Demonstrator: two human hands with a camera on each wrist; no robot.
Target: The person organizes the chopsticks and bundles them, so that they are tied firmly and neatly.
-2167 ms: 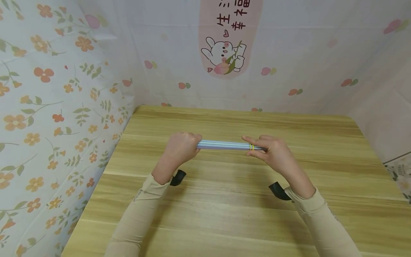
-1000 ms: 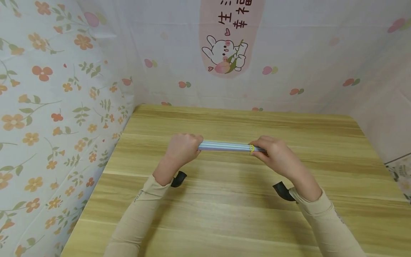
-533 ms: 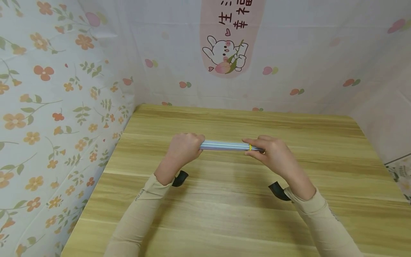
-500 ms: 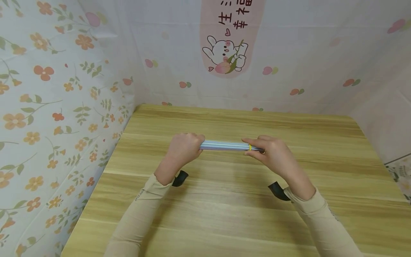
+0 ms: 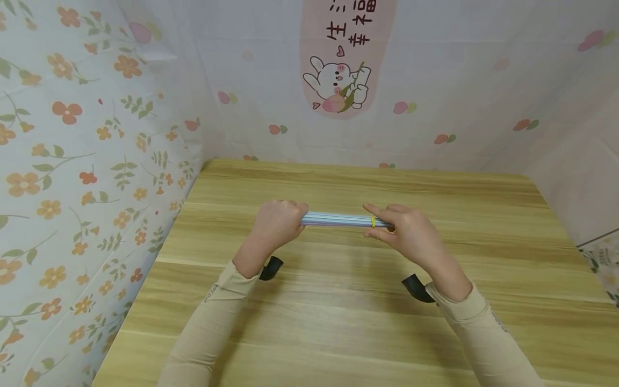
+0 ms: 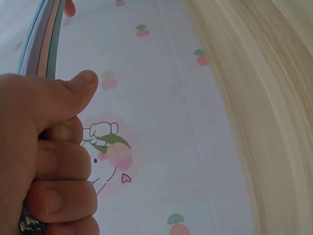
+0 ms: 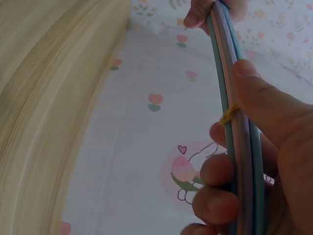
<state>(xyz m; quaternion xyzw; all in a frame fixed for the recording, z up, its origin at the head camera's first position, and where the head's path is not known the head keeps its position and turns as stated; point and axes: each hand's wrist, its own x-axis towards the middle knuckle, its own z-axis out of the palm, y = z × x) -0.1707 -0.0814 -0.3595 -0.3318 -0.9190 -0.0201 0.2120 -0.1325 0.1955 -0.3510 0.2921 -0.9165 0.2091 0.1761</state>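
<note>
A bundle of slim pastel chopsticks (image 5: 336, 219) in blue, lilac, pink and green is held level above the table. My left hand (image 5: 275, 226) grips one end in a fist. A dark patterned end (image 6: 32, 225) shows below that fist in the left wrist view. Near the other end, a yellow rubber band (image 5: 373, 221) circles the bundle. My right hand (image 5: 411, 231) holds the chopsticks there, thumb on one side and curled fingers on the other. In the right wrist view, the thumb (image 7: 247, 68) lies along the bundle, past the band (image 7: 228, 114).
Beneath both hands is a wood-grain table (image 5: 329, 322). A pale printed cloth (image 5: 256, 80) hangs behind it and a floral cloth (image 5: 96, 215) on the left. Black curved pieces (image 5: 272, 268) stick out by both wrists.
My right hand's thumb and index finger pinched close at the band a second ago; now they extend past it. The band looks narrower and sits slightly further left. The left hand keeps its grip.
</note>
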